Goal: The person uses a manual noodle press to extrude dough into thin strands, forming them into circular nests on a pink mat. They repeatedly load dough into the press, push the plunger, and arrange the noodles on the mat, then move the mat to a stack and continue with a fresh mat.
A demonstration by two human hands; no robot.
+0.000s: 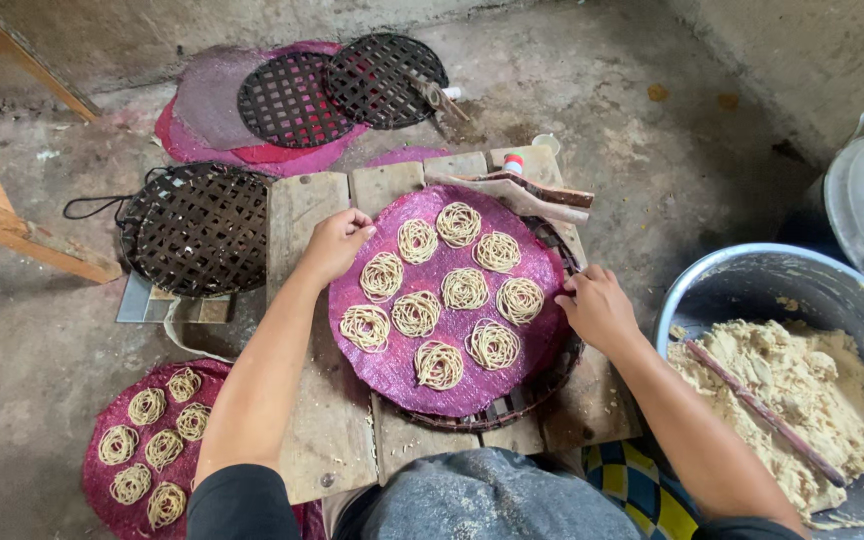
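The round purple mesh mat [452, 375], loaded with ten coiled nests of pale noodle strands [465, 288], lies flat on a round dark woven bamboo tray [542, 385], which rests near the middle of a low bench of bare wooden planks [327, 420].

The left hand [335, 245] sits at the mat's upper left rim, fingers curled down onto the edge; it appears to pinch the mesh, though the fingertips are partly hidden. The right hand [597, 305] sits at the mat's right rim, fingers bent over the edge where mat meets tray; whether it grasps mat, tray or both cannot be told.

The mat therefore lies between the two hands, which stand on roughly opposite sides of it, the left one higher in view. Being round, it has no long axis. Both hands are equally close, each touching the rim.

A second loaded purple mat [117, 480] lies on the concrete floor off the bench's near left corner. A grey metal basin of pale dough [802, 390] stands off the right edge.
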